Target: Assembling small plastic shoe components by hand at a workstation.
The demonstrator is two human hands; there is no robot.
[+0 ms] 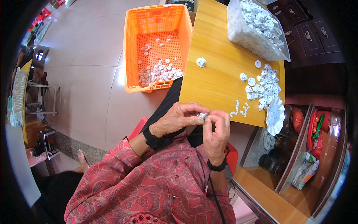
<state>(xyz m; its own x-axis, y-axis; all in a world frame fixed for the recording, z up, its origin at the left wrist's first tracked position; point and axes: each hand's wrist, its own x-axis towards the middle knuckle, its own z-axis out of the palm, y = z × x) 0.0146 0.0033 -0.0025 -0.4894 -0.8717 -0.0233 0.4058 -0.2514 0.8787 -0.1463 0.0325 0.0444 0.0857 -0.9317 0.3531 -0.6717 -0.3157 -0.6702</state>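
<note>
Above my lap, at the table's near left edge, my left hand [175, 118] pinches a small white plastic piece [202, 115] between thumb and fingers. My right hand [217, 130] is closed against the same piece from the other side, its thumb and forefinger pressed together there. Fingers cover most of the piece, so its full shape is hidden. Just beyond my right hand, tiny white plastic bits [244, 110] lie in short rows on the yellow wooden table [214, 35]. A heap of round white plastic parts [267, 84] spreads along the table's right side.
An orange plastic crate [130, 48] with scattered white parts stands on the floor left of the table. A translucent bin [257, 50] full of white parts sits at the far right. A scalloped white dish [275, 128] of tiny bits rests by the near right corner, above open shelving.
</note>
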